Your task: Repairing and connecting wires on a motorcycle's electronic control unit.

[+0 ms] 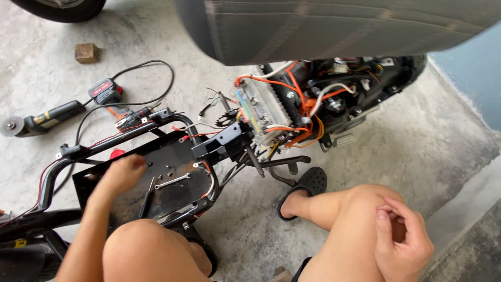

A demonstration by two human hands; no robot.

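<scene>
Black sheet-metal plate (172, 156) of the stripped scooter frame (62, 167) carries your left hand (122, 175), fingers curled loosely over small screws (168, 168) near the plate's middle; whether they pinch one, you cannot tell. Just right of those fingers lie a screwdriver (147, 197) and a silver wrench (172, 181). Your right hand (402, 237) rests, half-closed and empty, on your right knee.

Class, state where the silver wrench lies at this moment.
In the head view, the silver wrench lies on the black floor plate, left of centre, just right of the left hand and beside a screwdriver.
</scene>
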